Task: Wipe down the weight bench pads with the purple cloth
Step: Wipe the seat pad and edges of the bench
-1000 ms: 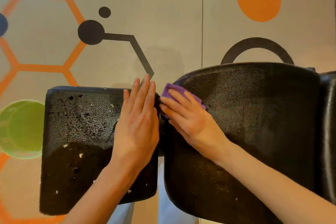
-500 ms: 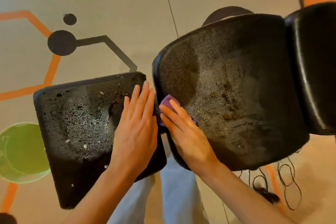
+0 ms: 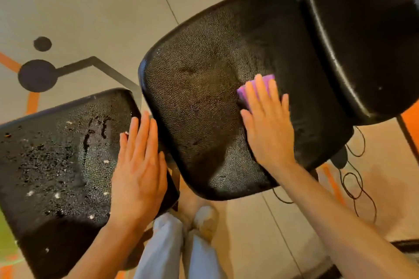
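Three black bench pads show from above. The left pad (image 3: 56, 165) is speckled with droplets and white bits. My left hand (image 3: 138, 170) rests flat on its right edge, fingers straight. The middle pad (image 3: 204, 97) is textured and damp. On its right half my right hand (image 3: 269, 124) presses the purple cloth (image 3: 267, 81) flat against the pad, fingers straight; only the cloth's far edge shows past the fingertips. A smooth third pad (image 3: 367, 47) lies at the right.
The floor (image 3: 102, 7) is grey with orange and dark painted shapes. Thin black cables (image 3: 358, 188) loop on the floor under the middle pad's right side. My legs and feet (image 3: 199, 222) stand between the left and middle pads.
My right hand has slid the purple cloth from the middle pad's left edge across to its right half. The view has swung left and down. My left hand has stayed on the left pad.
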